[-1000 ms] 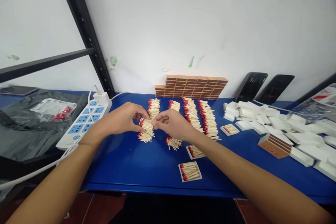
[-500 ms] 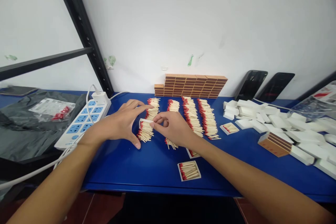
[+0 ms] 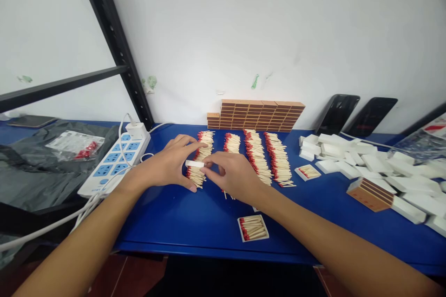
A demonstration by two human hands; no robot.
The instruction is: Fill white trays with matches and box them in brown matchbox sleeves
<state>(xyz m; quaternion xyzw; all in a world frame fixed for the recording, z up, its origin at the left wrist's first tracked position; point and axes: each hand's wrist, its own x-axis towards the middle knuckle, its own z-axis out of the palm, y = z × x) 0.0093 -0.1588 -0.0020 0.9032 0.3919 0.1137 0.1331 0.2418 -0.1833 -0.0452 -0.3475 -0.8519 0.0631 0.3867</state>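
Note:
My right hand pinches one end of a small white matchbox tray, tipped up on its side over the leftmost row of matches. My left hand curves around the left of that row, its thumb and fingers apart. The tray's far end comes close to this hand; whether they touch I cannot tell. The second row of matches is partly hidden behind my right hand. Two more rows lie to its right. A tray filled with matches rests near the front edge.
Stacked matchboxes line the wall. A partly filled tray, many white trays and some brown-striped matchboxes lie at right. Two dark phones lean behind. A power strip with white cables is at left.
The white tray has tilted up, so its narrow side now faces me. My right hand turned with it. My left hand has hardly moved, and the view has shifted slightly.

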